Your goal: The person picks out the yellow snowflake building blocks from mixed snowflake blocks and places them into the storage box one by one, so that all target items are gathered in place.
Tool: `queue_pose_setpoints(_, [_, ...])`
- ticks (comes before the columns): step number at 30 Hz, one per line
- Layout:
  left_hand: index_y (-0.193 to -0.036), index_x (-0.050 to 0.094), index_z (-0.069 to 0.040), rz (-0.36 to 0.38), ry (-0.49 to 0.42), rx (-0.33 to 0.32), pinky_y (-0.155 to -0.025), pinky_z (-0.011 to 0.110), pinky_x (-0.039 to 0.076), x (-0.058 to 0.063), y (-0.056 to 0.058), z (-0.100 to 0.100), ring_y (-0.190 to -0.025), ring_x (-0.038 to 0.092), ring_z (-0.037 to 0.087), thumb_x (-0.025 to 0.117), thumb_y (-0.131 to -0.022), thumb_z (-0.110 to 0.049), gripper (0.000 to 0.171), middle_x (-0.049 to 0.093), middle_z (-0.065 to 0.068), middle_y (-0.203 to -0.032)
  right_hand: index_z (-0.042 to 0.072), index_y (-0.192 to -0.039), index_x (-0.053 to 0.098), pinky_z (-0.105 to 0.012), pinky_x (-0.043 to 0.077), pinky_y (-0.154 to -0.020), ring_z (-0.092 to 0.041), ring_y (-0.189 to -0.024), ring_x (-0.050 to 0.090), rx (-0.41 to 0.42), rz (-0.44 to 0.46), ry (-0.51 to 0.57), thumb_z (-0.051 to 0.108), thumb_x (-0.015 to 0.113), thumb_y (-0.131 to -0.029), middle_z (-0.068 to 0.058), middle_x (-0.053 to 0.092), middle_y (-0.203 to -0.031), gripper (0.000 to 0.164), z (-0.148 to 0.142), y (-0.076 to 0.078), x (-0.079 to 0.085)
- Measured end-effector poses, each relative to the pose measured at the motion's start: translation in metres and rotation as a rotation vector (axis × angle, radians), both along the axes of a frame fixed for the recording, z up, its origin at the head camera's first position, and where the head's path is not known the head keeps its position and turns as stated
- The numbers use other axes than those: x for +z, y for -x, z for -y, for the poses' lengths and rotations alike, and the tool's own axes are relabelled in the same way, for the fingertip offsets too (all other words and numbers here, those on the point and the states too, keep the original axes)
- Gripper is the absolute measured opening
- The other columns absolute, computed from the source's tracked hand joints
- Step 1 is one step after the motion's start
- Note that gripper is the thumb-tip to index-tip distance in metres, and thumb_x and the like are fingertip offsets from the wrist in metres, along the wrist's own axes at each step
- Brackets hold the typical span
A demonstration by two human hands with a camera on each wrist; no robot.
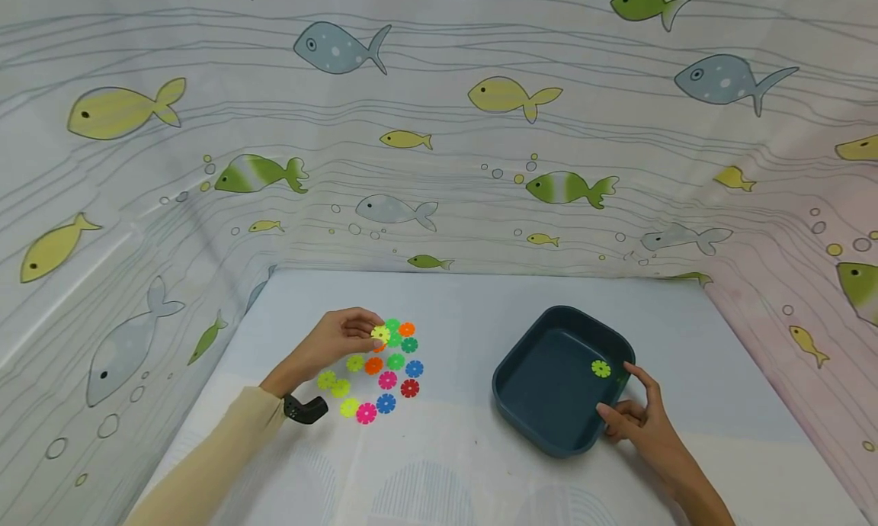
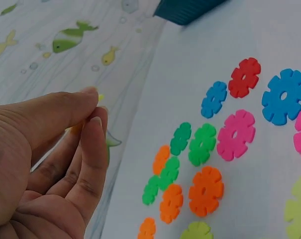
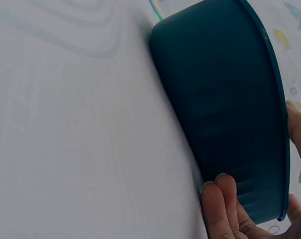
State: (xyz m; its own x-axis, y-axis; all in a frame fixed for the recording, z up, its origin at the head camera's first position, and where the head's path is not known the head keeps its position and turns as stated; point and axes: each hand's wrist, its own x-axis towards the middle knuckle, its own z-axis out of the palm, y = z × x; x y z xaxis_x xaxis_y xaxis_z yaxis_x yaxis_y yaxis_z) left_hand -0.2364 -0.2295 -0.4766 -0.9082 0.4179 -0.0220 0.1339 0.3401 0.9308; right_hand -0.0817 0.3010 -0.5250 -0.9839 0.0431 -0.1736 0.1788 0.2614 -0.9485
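Observation:
My left hand [image 1: 346,334] pinches a yellow notched plastic disc [image 1: 380,334] between thumb and fingertips, above the left side of the table. In the left wrist view only a sliver of that disc shows past the thumb. Beneath and beside the hand lie several flat flower-shaped discs, among them an orange disc [image 2: 206,191], a red disc [image 1: 409,389] and a pink disc [image 1: 366,413]. My right hand [image 1: 641,419] holds the right side of a dark blue tray [image 1: 542,385], thumb at the rim and fingers against its outer wall. One yellow-green disc [image 1: 600,368] lies inside.
The white table [image 1: 453,312] is backed by a fish-patterned sheet [image 1: 439,168] that rises behind it and along both sides. A black band [image 1: 306,409] sits at my left wrist, next to the loose discs.

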Motion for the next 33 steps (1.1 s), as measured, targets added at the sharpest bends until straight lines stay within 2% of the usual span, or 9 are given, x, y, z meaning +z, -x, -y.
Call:
queue_pose_setpoints(7, [-0.122, 0.068, -0.011, -0.013, 0.0, -0.053, -0.085, 0.034, 0.059, 0.006, 0.003, -0.015, -0.107, 0.063, 0.032, 0.082, -0.091, -0.025, 0.037, 0.067, 0.012, -0.116, 0.039, -0.16, -0.003, -0.038, 0.058, -0.075, -0.032, -0.082, 0.068, 0.007, -0.004, 0.007, 0.026, 0.065, -0.103, -0.018, 0.066, -0.102, 0.089, 0.0, 0.001, -0.001])
queue_pose_setpoints(16, [-0.121, 0.07, -0.013, 0.001, -0.049, -0.11, -0.088, 0.053, 0.058, 0.006, 0.008, -0.032, -0.101, 0.065, 0.032, 0.082, -0.09, -0.024, 0.035, 0.067, 0.013, -0.112, 0.04, -0.16, -0.003, -0.038, 0.058, -0.076, -0.032, -0.084, 0.068, 0.003, 0.0, -0.001, 0.026, 0.065, -0.103, -0.018, 0.066, -0.104, 0.089, 0.0, 0.0, 0.0])
queue_pose_setpoints(18, [-0.121, 0.069, -0.013, 0.005, -0.056, -0.126, -0.089, 0.051, 0.058, 0.005, 0.009, -0.035, -0.101, 0.065, 0.032, 0.082, -0.09, -0.024, 0.036, 0.067, 0.013, -0.112, 0.04, -0.16, -0.003, -0.038, 0.058, -0.076, -0.032, -0.084, 0.068, 0.0, 0.005, 0.001, 0.027, 0.065, -0.103, -0.018, 0.066, -0.103, 0.089, 0.001, 0.0, 0.0])
queue_pose_setpoints(24, [-0.121, 0.069, -0.012, 0.001, -0.065, -0.168, -0.086, 0.034, 0.059, 0.002, 0.01, -0.047, -0.105, 0.064, 0.033, 0.082, -0.09, -0.022, 0.035, 0.067, 0.013, -0.113, 0.039, -0.16, -0.002, -0.038, 0.058, -0.076, -0.032, -0.084, 0.068, -0.007, 0.013, -0.003, 0.027, 0.066, -0.103, -0.018, 0.066, -0.103, 0.089, 0.002, 0.0, 0.002])
queue_pose_setpoints(33, [-0.12, 0.07, -0.014, -0.012, -0.062, -0.215, -0.086, 0.034, 0.059, 0.002, 0.013, -0.064, -0.104, 0.065, 0.032, 0.083, -0.089, -0.022, 0.034, 0.068, 0.011, -0.112, 0.039, -0.16, -0.002, -0.038, 0.058, -0.076, -0.032, -0.084, 0.069, -0.012, 0.012, 0.005, 0.026, 0.066, -0.103, -0.018, 0.066, -0.103, 0.089, 0.002, -0.001, 0.0])
